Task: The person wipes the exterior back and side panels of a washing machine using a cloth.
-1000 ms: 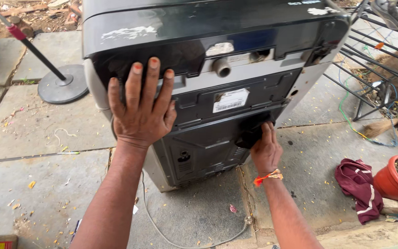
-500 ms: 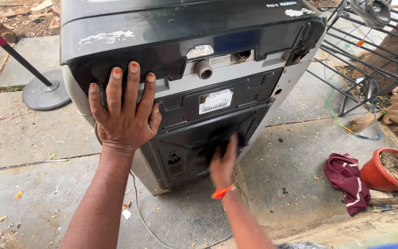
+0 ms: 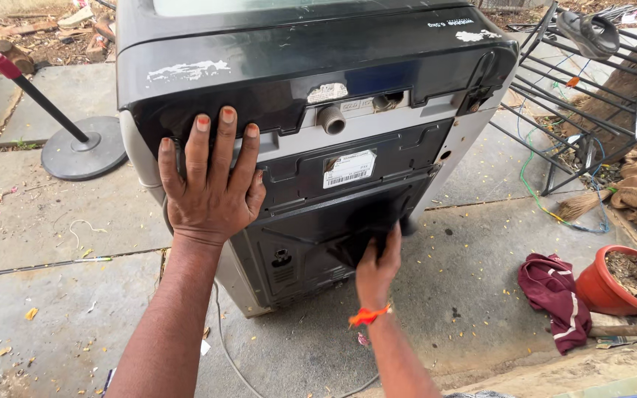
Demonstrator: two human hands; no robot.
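Red-painted nails tip the spread fingers (image 3: pixel 224 140) of the left hand (image 3: pixel 211 184), which lies flat and released — palm pressed against the upper back of the tilted black and grey top-loading washing machine (image 3: pixel 318 133), gripping nothing. The fingertips reach the lower edge of the glossy black top casing, at about ten o'clock from the white barcode sticker (image 3: pixel 349 169).

Lower down, at about five o'clock from that sticker, the fingers of the right hand (image 3: pixel 377 269) press a crumpled black cloth (image 3: pixel 355 247) against the dark ribbed rear panel (image 3: pixel 311 243); whether they are clenched on it or only pushing it flat cannot be told. An orange thread band (image 3: pixel 367 316) circles that wrist.

Above the sticker, at twelve o'clock, a grey threaded inlet stub (image 3: pixel 332 119) juts from the pale strip. A thin grey cable (image 3: pixel 223 346) trails from the machine's base over the grey stone paving (image 3: pixel 60 295) toward six o'clock.

Farther out: a round grey stand base with a black pole (image 3: pixel 82 151) at nine o'clock from the machine, a maroon cloth with white stripes (image 3: pixel 558 291) at four o'clock beside a terracotta pot of soil (image 3: pixel 624 284), and a black metal rack (image 3: pixel 591 88) at two o'clock — a sandal (image 3: pixel 587 33) resting on top.
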